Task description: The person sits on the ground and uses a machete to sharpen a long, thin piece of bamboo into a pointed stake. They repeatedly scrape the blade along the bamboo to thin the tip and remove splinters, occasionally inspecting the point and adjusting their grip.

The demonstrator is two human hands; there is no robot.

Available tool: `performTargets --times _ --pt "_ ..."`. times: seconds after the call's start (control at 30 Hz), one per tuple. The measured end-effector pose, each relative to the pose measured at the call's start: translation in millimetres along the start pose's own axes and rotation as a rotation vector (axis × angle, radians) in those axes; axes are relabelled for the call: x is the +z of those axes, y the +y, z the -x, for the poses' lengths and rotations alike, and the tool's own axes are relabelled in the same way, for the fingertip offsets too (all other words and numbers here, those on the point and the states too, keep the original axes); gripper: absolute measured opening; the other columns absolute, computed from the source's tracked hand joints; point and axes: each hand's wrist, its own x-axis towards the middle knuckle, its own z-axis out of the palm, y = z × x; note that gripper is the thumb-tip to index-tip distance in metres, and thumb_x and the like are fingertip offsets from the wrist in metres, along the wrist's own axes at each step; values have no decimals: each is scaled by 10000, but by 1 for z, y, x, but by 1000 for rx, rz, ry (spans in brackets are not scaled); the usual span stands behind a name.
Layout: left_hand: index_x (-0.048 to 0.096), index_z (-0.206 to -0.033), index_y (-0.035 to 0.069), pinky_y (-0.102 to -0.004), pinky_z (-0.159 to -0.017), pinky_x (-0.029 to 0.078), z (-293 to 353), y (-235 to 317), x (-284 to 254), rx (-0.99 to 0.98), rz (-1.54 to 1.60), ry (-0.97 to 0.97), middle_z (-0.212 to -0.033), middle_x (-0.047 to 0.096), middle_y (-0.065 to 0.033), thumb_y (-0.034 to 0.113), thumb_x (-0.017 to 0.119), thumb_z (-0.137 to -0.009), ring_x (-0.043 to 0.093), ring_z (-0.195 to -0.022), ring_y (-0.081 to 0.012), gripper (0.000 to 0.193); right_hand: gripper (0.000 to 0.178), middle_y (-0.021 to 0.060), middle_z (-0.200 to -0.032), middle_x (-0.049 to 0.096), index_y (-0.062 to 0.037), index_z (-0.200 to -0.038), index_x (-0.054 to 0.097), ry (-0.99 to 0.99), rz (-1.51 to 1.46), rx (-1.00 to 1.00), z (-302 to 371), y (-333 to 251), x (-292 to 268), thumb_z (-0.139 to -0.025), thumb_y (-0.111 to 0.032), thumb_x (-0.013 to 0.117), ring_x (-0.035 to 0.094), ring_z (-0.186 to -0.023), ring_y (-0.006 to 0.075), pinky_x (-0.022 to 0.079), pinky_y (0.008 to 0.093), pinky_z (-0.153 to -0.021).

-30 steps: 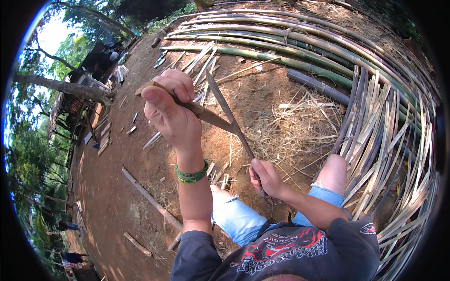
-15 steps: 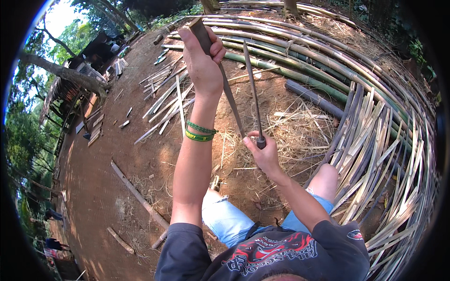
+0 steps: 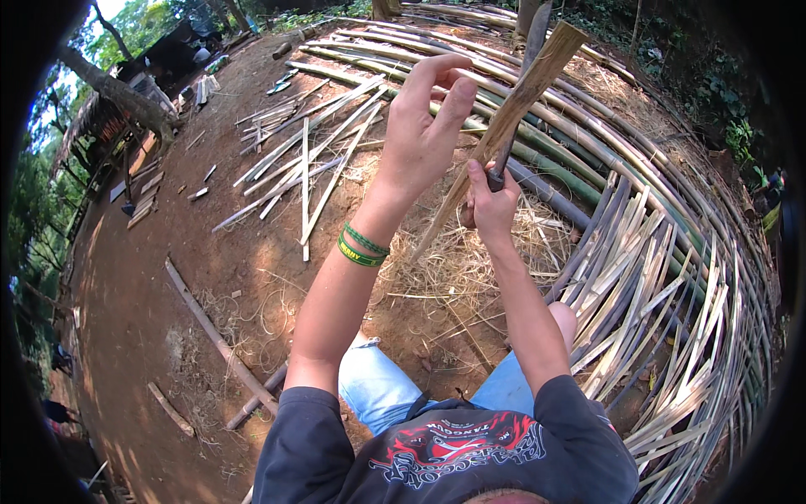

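My right hand point(image 3: 494, 204) grips the dark handle of a long knife point(image 3: 532, 52), its blade pointing up and away from me. The same hand pinches a flat bamboo strip point(image 3: 522, 97) under its thumb. That strip slants from upper right to lower left, crossing in front of part of the blade. To the left of the strip, my left hand point(image 3: 426, 126) is raised with its fingers curved and apart, holding nothing.
Bamboo shavings point(image 3: 520, 252) cover the ground beyond my knees. Split bamboo strips point(image 3: 663, 311) are heaped on the right. Long bamboo poles point(image 3: 579, 139) lie across the far side, and more cut strips point(image 3: 306, 181) lie left of my left forearm. A thin pole point(image 3: 206, 323) rests at lower left.
My left hand has let go of the bamboo strip and moved right. My right hand has risen, now holding both strip and knife. The strip has swung over to lean right.
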Motion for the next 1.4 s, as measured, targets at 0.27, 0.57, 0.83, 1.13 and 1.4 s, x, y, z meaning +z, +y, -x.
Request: performTargets --times 0.27,0.57,0.83,1.13,1.4 --pt "389 -1468 74 -481 -1130 306 210 -126 -72 -560 -363 -239 -1405 489 -189 595 603 -874 408 -1352 -351 819 270 -48 -551 422 -72 -841 537 80 -229 -96 -65 -106 -16 -908 -250 729 408 -446 57 342 230 -429" --pt "500 -1289 62 -511 -1081 303 215 -171 -47 -484 -646 -244 -1274 561 -203 421 763 -799 487 -1245 -351 662 248 -57 -555 367 -115 -805 530 74 -375 -138 -95 -190 -34 -961 -266 651 371 -483 77 335 246 -484" --pt "546 -790 24 -306 -485 392 202 -136 -54 -476 -300 -253 -570 569 -54 258 732 -880 497 -491 -169 313 411 -50 -557 354 16 -1003 620 169 -137 -240 -122 -226 -73 -949 -391 651 370 -487 74 328 251 -491" --pt "614 -908 57 -219 -492 284 215 -71 -23 -888 151 -221 -668 434 97 333 583 -998 351 -573 -19 292 383 -43 -515 471 -59 -757 591 203 443 -213 -78 -108 -123 -929 -392 671 399 -426 41 298 237 -408" --pt "507 -954 124 -195 -408 234 220 -47 -13 -1308 613 -237 -612 354 107 221 587 -992 308 -455 -10 131 338 118 -526 580 -27 -796 694 -356 1113 -7 23 -15 -124 -831 -363 681 597 -479 263 456 395 -500"
